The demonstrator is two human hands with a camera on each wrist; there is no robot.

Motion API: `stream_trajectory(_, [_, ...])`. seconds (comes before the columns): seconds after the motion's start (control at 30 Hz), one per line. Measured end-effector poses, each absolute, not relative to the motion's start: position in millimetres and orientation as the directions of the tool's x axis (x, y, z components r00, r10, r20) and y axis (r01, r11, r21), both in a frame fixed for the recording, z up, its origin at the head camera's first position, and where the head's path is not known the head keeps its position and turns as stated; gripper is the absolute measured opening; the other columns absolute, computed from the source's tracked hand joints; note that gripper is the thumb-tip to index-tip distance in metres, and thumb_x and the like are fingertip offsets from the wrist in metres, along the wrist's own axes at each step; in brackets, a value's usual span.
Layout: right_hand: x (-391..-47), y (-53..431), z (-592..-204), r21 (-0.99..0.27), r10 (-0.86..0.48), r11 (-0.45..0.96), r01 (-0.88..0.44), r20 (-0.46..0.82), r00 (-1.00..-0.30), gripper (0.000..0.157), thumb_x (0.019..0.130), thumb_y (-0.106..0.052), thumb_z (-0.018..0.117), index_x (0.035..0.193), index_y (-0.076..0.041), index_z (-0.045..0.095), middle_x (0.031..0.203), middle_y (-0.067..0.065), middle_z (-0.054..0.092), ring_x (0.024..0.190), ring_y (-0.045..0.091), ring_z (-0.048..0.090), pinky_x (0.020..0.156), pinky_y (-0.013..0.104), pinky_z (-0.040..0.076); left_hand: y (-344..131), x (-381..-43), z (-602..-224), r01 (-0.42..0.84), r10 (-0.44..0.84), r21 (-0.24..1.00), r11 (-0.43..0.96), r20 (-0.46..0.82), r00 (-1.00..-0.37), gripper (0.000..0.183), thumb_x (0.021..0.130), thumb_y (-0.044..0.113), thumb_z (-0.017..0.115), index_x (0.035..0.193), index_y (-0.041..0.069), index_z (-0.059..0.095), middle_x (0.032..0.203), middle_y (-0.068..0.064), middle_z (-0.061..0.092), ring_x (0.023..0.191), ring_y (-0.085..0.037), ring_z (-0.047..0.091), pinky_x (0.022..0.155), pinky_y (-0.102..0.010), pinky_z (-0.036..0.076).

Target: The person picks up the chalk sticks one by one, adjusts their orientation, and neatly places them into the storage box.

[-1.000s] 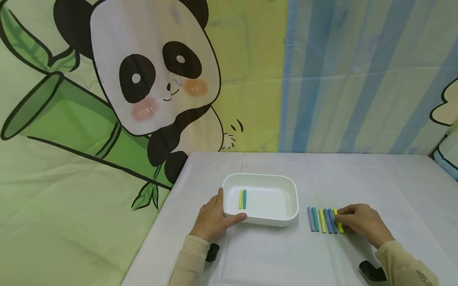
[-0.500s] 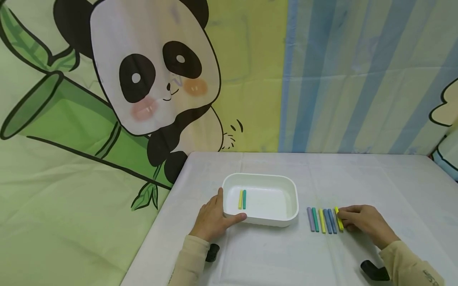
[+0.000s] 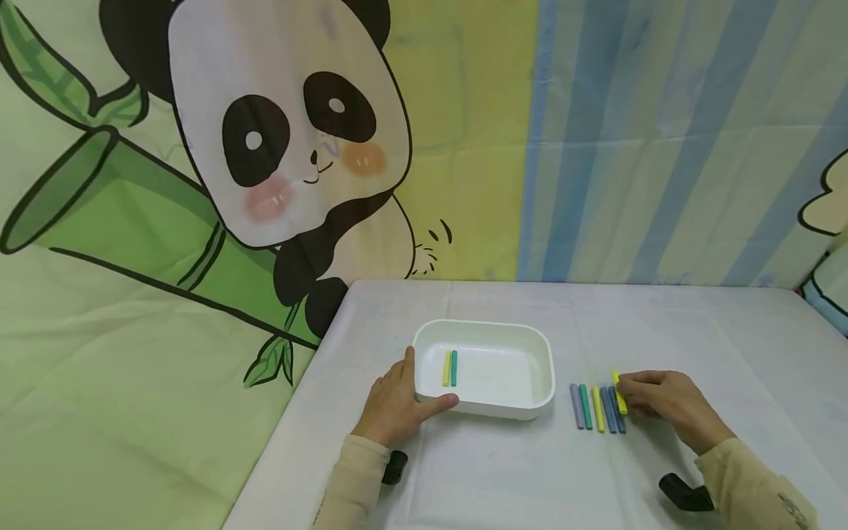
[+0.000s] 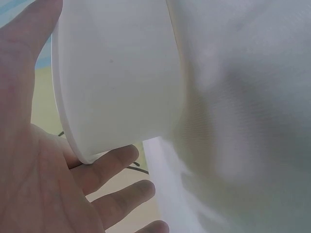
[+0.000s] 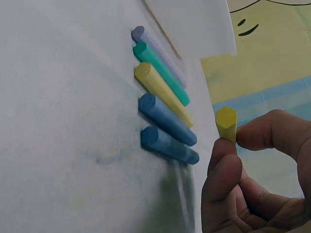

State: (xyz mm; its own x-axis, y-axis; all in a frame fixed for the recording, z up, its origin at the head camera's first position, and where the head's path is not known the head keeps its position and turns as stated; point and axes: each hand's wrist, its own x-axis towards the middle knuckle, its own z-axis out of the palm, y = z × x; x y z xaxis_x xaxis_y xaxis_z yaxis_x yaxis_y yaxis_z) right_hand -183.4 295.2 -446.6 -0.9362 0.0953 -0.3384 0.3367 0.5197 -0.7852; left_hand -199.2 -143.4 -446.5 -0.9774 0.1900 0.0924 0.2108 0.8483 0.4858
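My right hand pinches a bright yellow stick of chalk between thumb and fingertips. In the head view that chalk overlaps the right end of a row on the table; in the right wrist view it stands off from the row. The row runs from a purple chalk through a green chalk and a pale yellow chalk to two blue chalks. My left hand rests against the left front corner of a white tray, thumb and fingers spread along its sides.
Inside the tray, a yellow chalk and a green chalk lie side by side at the left. A white cloth covers the table. Behind it hangs a printed panda backdrop.
The right hand first shifted the yellow chalk slightly right, away from the blue ones, then carried it up and left. The left hand and the tray stay in place.
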Motion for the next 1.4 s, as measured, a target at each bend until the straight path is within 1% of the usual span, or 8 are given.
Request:
stream_trajectory(0.17, [-185,285,-442,-0.805,0.078,0.502,0.318,-0.324,-0.943,0.078,0.095,-0.048,0.068,0.139,0.014,0.050,0.107,0.008,0.070,0.090,0.017,0.064,0.080,0.033,0.055,-144,-200,-447,0.209,0.190,0.490,0.846,0.089,-0.978,0.129,0.075,0.083,0.064,0.161,-0.001,0.016,0.156,-0.019,0.040,0.142,-0.033,0.040,0.115,-0.053,0.031])
stream_trajectory(0.33, [-187,272,-439,-0.839,0.063,0.456,0.298,-0.304,-0.951,0.074,0.095,-0.042,0.070,0.140,0.013,0.049,0.117,0.014,0.067,0.093,0.016,0.065,0.079,0.028,0.057,-144,-200,-448,0.213,0.192,0.483,0.849,0.093,-0.977,0.130,0.075,0.085,0.063,0.161,0.000,0.016,0.156,-0.019,0.040,0.142,-0.033,0.041,0.114,-0.053,0.032])
stream_trajectory(0.43, [-189,264,-436,-0.860,0.052,0.426,0.282,-0.287,-0.956,0.076,0.094,-0.043,0.072,0.140,0.013,0.050,0.123,0.017,0.066,0.095,0.016,0.066,0.080,0.027,0.057,-144,-200,-448,0.215,0.192,0.485,0.848,0.097,-0.977,0.130,0.075,0.085,0.063,0.161,-0.001,0.017,0.156,-0.019,0.040,0.142,-0.033,0.041,0.114,-0.053,0.032])
stream_trajectory(0.67, [-191,245,-430,-0.889,0.013,0.399,0.222,-0.236,-0.972,0.072,0.097,-0.040,0.069,0.141,0.012,0.049,0.138,0.028,0.056,0.104,0.022,0.067,0.088,0.034,0.057,-144,-200,-448,0.210,0.190,0.489,0.846,0.092,-0.978,0.129,0.075,0.084,0.064,0.161,-0.001,0.016,0.156,-0.019,0.040,0.142,-0.033,0.040,0.115,-0.053,0.031])
stream_trajectory(0.83, [-197,227,-423,-0.891,0.021,0.388,0.237,-0.249,-0.968,0.076,0.093,-0.047,0.071,0.142,0.008,0.050,0.143,0.028,0.051,0.107,0.025,0.066,0.094,0.041,0.055,-143,-200,-448,0.207,0.187,0.496,0.843,0.091,-0.978,0.130,0.075,0.083,0.064,0.161,-0.001,0.016,0.156,-0.019,0.040,0.141,-0.033,0.041,0.115,-0.053,0.031])
stream_trajectory(0.93, [-200,217,-419,-0.907,-0.002,0.364,0.213,-0.229,-0.973,0.073,0.094,-0.045,0.072,0.142,0.006,0.051,0.145,0.027,0.049,0.109,0.027,0.066,0.095,0.042,0.054,-143,-200,-449,0.206,0.185,0.497,0.843,0.091,-0.978,0.130,0.075,0.083,0.064,0.161,-0.001,0.016,0.156,-0.019,0.040,0.141,-0.032,0.041,0.115,-0.052,0.031])
stream_trajectory(1.17, [-206,192,-413,-0.933,-0.019,0.310,0.185,-0.201,-0.979,0.059,0.096,-0.032,0.071,0.138,0.007,0.055,0.140,0.025,0.054,0.103,0.023,0.069,0.094,0.041,0.055,-144,-199,-447,0.210,0.188,0.501,0.840,0.094,-0.978,0.129,0.076,0.082,0.065,0.161,-0.001,0.016,0.155,-0.019,0.041,0.141,-0.032,0.041,0.115,-0.053,0.031])
stream_trajectory(1.4, [-210,170,-409,-0.942,0.001,0.260,0.210,-0.217,-0.976,0.052,0.095,-0.026,0.073,0.133,0.006,0.059,0.124,0.019,0.066,0.094,0.020,0.070,0.089,0.039,0.057,-144,-200,-448,0.212,0.192,0.489,0.846,0.092,-0.977,0.130,0.075,0.084,0.064,0.161,-0.001,0.016,0.155,-0.019,0.041,0.141,-0.032,0.041,0.114,-0.053,0.032])
